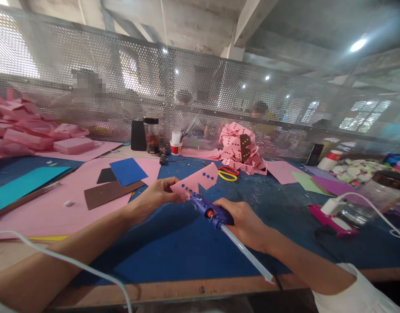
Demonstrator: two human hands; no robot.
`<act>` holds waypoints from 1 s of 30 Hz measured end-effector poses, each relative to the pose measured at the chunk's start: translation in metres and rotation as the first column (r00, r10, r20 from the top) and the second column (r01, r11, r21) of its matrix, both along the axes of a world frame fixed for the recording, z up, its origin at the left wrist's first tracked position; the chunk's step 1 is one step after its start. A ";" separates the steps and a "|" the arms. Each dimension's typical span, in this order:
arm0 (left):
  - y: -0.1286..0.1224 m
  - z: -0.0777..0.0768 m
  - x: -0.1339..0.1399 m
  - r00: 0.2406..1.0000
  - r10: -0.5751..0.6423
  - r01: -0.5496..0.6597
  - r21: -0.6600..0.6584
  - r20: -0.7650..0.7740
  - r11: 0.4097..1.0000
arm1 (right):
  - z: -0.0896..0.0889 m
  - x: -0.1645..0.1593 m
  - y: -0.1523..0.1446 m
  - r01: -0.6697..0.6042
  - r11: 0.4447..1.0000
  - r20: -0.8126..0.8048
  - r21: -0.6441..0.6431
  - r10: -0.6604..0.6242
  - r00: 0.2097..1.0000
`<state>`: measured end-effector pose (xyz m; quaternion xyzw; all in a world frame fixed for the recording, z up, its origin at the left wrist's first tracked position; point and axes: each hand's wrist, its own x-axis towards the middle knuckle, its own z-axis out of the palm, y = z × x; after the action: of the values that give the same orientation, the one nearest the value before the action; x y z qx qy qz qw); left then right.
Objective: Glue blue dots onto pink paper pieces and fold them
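Observation:
Pinched in my left hand (164, 191) is a pink foam cut-out (203, 176) with small blue diamond marks along it and a notch in its lower edge. My right hand (244, 219) is closed around a blue hot glue gun (206, 208), whose nozzle points up and left at the cut-out's lower edge. I cannot tell whether the tip touches the foam. From the gun's back end sticks a long clear glue stick (247, 252). Just beyond the cut-out lie scissors with red and yellow handles (228, 174).
A heap of pink dotted pieces (239, 148) stands at the back. Blue, brown and black sheets (128, 171) lie on a large pink sheet (56, 200) at left. A pink power strip (332, 221) and a clear jar (359, 208) are at right. A white cable (72, 261) crosses the near left.

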<state>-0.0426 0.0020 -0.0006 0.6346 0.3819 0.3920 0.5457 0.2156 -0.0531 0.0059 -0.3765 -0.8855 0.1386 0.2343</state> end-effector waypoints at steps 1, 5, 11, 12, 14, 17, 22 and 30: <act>0.000 0.000 0.000 1.000 0.002 -0.002 0.004 -0.003 1.000 | 0.000 0.000 0.000 0.002 1.000 0.000 -0.002 -0.002 1.000; -0.001 0.003 0.002 0.999 0.037 -0.036 0.017 -0.024 0.999 | -0.001 0.000 0.002 0.008 1.000 -0.001 0.001 -0.008 1.000; -0.002 0.003 0.002 0.999 0.031 -0.031 0.015 -0.013 0.999 | -0.001 0.000 0.001 0.000 1.000 -0.026 0.003 0.000 1.000; -0.002 0.003 0.002 0.999 0.036 -0.036 0.020 -0.015 0.999 | -0.001 0.000 0.001 0.003 1.000 -0.035 0.004 -0.003 0.999; -0.001 0.003 0.001 0.999 0.040 -0.040 0.027 -0.019 0.999 | -0.004 0.001 0.001 0.020 1.000 -0.052 0.016 -0.019 0.998; 0.001 0.001 -0.001 0.999 0.036 -0.036 0.018 -0.022 0.999 | -0.007 0.002 0.003 0.075 0.995 -0.084 0.066 -0.069 0.994; 0.006 -0.003 -0.003 0.999 0.026 -0.025 0.002 -0.020 1.000 | -0.006 0.003 0.004 0.189 0.978 -0.129 0.083 -0.178 0.976; 0.006 -0.002 -0.005 0.999 0.013 -0.010 -0.073 0.037 0.997 | -0.003 0.011 0.011 0.450 0.876 -0.219 0.173 -0.411 0.885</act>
<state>-0.0479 0.0081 -0.0030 0.6045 0.3894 0.3928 0.5733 0.2271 -0.0425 0.0027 -0.5227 -0.7647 0.0168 0.3764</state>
